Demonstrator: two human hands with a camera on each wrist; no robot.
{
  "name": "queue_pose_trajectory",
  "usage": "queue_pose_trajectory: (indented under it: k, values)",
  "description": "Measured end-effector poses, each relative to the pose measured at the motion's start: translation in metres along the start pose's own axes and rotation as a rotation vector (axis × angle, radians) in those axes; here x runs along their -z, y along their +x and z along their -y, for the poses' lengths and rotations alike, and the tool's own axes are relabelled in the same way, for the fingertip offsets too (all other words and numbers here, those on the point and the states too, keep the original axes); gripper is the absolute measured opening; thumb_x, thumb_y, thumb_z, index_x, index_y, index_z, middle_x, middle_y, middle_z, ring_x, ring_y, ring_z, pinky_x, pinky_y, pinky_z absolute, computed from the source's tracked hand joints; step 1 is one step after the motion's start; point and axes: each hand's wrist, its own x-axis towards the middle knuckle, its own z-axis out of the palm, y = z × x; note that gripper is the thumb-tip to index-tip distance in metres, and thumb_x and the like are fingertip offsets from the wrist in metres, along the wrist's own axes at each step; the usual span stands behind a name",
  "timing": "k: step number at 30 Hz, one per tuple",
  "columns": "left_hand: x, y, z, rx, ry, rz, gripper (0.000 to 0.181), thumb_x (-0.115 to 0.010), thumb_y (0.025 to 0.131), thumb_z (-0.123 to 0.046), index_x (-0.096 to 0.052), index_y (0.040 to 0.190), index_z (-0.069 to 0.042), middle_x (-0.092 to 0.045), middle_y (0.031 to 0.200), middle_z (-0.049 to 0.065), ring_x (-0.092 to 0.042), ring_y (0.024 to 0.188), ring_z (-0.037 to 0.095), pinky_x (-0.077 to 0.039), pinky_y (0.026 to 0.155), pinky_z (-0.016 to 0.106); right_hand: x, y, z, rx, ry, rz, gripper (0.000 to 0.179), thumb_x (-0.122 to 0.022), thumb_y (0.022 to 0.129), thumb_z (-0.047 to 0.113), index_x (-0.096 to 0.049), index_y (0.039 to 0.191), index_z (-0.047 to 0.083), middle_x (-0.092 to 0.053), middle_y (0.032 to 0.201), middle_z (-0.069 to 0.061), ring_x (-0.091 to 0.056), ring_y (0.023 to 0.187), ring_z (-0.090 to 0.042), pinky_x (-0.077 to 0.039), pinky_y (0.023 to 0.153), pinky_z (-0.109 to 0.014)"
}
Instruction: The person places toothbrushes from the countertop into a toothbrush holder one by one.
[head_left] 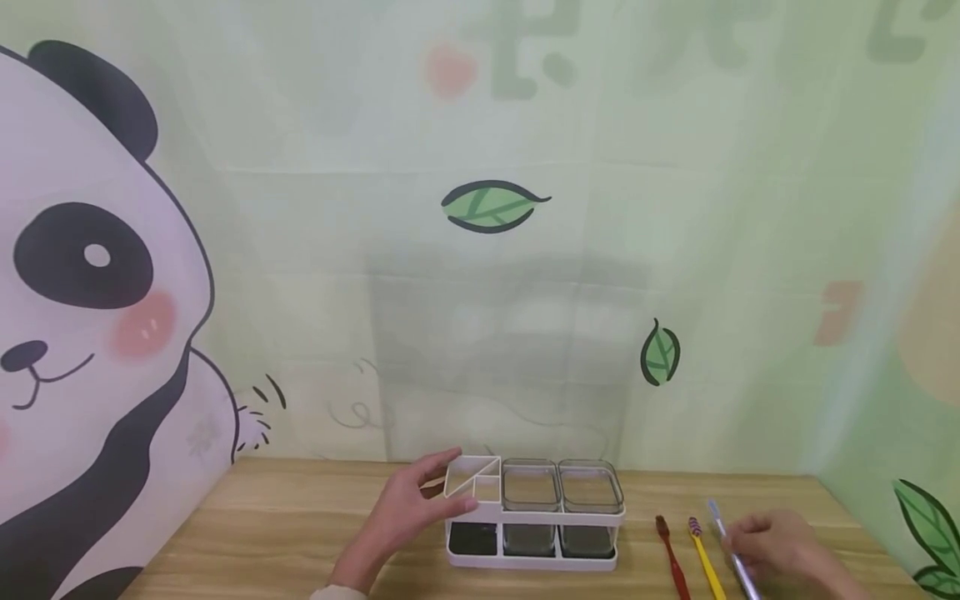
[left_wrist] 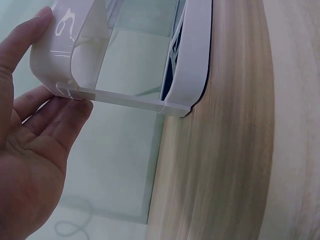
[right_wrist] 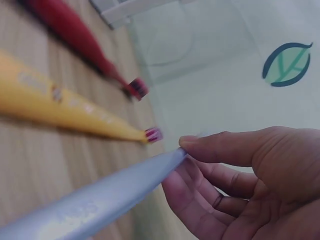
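A white two-tier toothbrush holder (head_left: 536, 562) with two clear cups (head_left: 529, 485) stands on the table. My left hand (head_left: 412, 504) grips the left end of its upper tier. The left wrist view shows the thumb on one side of the white rim (left_wrist: 62, 40) and the fingers on the other. At the right, my right hand (head_left: 776, 542) pinches a light blue toothbrush (right_wrist: 110, 195) near its neck, between thumb and fingers. Its head is mostly hidden behind the thumb in the right wrist view. Left of it lie a yellow toothbrush (head_left: 706, 562) and a red toothbrush (head_left: 671, 557).
The wooden table (head_left: 262, 525) runs back to a pale green cloth backdrop (head_left: 300, 208) printed with a panda (head_left: 97, 333) and leaves. The holder stands close to this backdrop, left of the brushes.
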Motion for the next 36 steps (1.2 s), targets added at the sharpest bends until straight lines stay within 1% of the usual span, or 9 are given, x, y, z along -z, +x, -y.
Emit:
queue_pose_trajectory:
  k: [3, 6, 8, 14, 21, 24, 27, 33, 36]
  values:
    - [0.001, -0.001, -0.001, 0.0, -0.01, -0.001, 0.072, -0.092, 0.085, -0.022, -0.062, 0.146, 0.001, -0.062, 0.144, 0.025, -0.06, 0.132, 0.045, -0.054, 0.107, 0.049, 0.002, -0.003, 0.007, 0.082, 0.022, -0.002, 0.019, -0.068, 0.099, 0.0, -0.068, 0.107, -0.017, -0.073, 0.091, -0.007, -0.071, 0.082, -0.025, -0.066, 0.073, -0.038]
    - [0.002, -0.002, -0.001, -0.006, -0.018, 0.0, 0.071, -0.092, 0.085, -0.02, -0.062, 0.145, 0.002, -0.062, 0.143, 0.026, -0.06, 0.131, 0.045, -0.054, 0.107, 0.049, 0.004, -0.005, 0.014, 0.1, 0.066, -0.001, 0.02, -0.068, 0.099, -0.001, -0.067, 0.11, -0.018, -0.073, 0.093, -0.009, -0.071, 0.083, -0.026, -0.067, 0.074, -0.038]
    - [0.002, -0.002, -0.001, -0.014, -0.026, -0.001, 0.071, -0.092, 0.085, -0.019, -0.061, 0.145, 0.003, -0.062, 0.143, 0.027, -0.061, 0.13, 0.045, -0.054, 0.107, 0.051, 0.005, -0.007, 0.019, 0.093, 0.088, -0.01, 0.021, -0.069, 0.098, -0.001, -0.067, 0.111, -0.017, -0.072, 0.094, -0.01, -0.071, 0.084, -0.026, -0.067, 0.075, -0.037]
    - [0.002, -0.001, -0.001, -0.004, -0.029, 0.009, 0.072, -0.092, 0.085, -0.021, -0.06, 0.146, 0.003, -0.06, 0.144, 0.029, -0.062, 0.129, 0.045, -0.053, 0.107, 0.053, 0.009, -0.011, 0.031, 0.131, 0.111, -0.014, 0.031, -0.07, 0.101, 0.006, -0.064, 0.119, -0.018, -0.074, 0.101, -0.013, -0.072, 0.091, -0.03, -0.066, 0.08, -0.038]
    - [0.003, -0.001, -0.002, -0.002, -0.023, 0.017, 0.074, -0.092, 0.086, -0.022, -0.059, 0.146, 0.006, -0.06, 0.144, 0.03, -0.062, 0.128, 0.046, -0.056, 0.104, 0.05, 0.006, -0.016, 0.056, 0.124, 0.062, -0.078, 0.036, -0.073, 0.102, 0.021, -0.068, 0.121, -0.009, -0.076, 0.107, -0.011, -0.076, 0.094, -0.028, -0.062, 0.091, -0.053]
    - [0.003, -0.001, -0.001, 0.01, -0.03, 0.021, 0.074, -0.092, 0.086, -0.022, -0.059, 0.146, 0.004, -0.059, 0.146, 0.029, -0.063, 0.128, 0.045, -0.056, 0.104, 0.046, 0.003, -0.018, 0.067, 0.111, 0.062, -0.091, 0.038, -0.073, 0.103, 0.028, -0.069, 0.122, -0.004, -0.077, 0.109, -0.008, -0.076, 0.097, -0.028, -0.058, 0.096, -0.06]
    - [0.004, -0.001, 0.0, 0.018, -0.038, 0.022, 0.074, -0.092, 0.086, -0.023, -0.059, 0.147, 0.003, -0.058, 0.147, 0.028, -0.063, 0.128, 0.044, -0.056, 0.103, 0.043, 0.001, -0.018, 0.078, 0.109, 0.072, -0.101, 0.043, -0.071, 0.104, 0.036, -0.068, 0.124, -0.002, -0.076, 0.109, -0.005, -0.076, 0.1, -0.027, -0.054, 0.098, -0.064]
    - [0.002, -0.001, 0.0, 0.014, -0.043, 0.019, 0.074, -0.091, 0.086, -0.022, -0.059, 0.147, 0.004, -0.058, 0.147, 0.029, -0.062, 0.128, 0.045, -0.056, 0.104, 0.044, -0.004, -0.02, 0.096, 0.143, 0.108, -0.15, 0.053, -0.072, 0.103, 0.041, -0.065, 0.131, -0.003, -0.077, 0.114, -0.007, -0.075, 0.098, -0.02, -0.053, 0.103, -0.062]
    - [0.003, -0.002, 0.0, 0.007, -0.035, 0.018, 0.073, -0.091, 0.087, -0.022, -0.059, 0.147, 0.004, -0.059, 0.145, 0.03, -0.063, 0.128, 0.046, -0.056, 0.104, 0.046, -0.008, -0.021, 0.104, 0.169, 0.13, -0.168, 0.055, -0.073, 0.102, 0.042, -0.064, 0.133, -0.003, -0.076, 0.116, -0.008, -0.074, 0.097, -0.017, -0.054, 0.103, -0.056]
